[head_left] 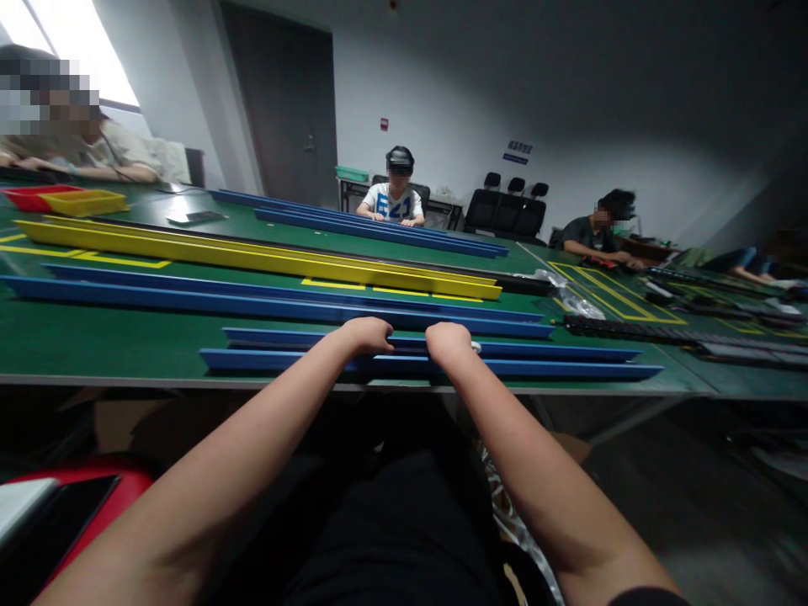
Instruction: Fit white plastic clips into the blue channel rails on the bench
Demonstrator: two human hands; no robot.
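Observation:
A long blue channel (271,360) with two raised sides lies along the near edge of the green table. Over its middle is my left hand (369,335), fingers curled and thumb pointing right; what they hold, if anything, is hidden. Just to the right, my right hand (449,341) is closed in a fist above the same channel. A small white thing (476,347) shows at the outer side of that fist, too small to name. A gap separates the two hands.
Beyond lie a second blue channel (157,295), a yellow channel (252,257) and further blue channels (379,227). Red (38,199) and yellow trays (88,201) stand at left. Clear plastic wrap (577,299) and dark strips (631,328) lie right. Several people sit around the table.

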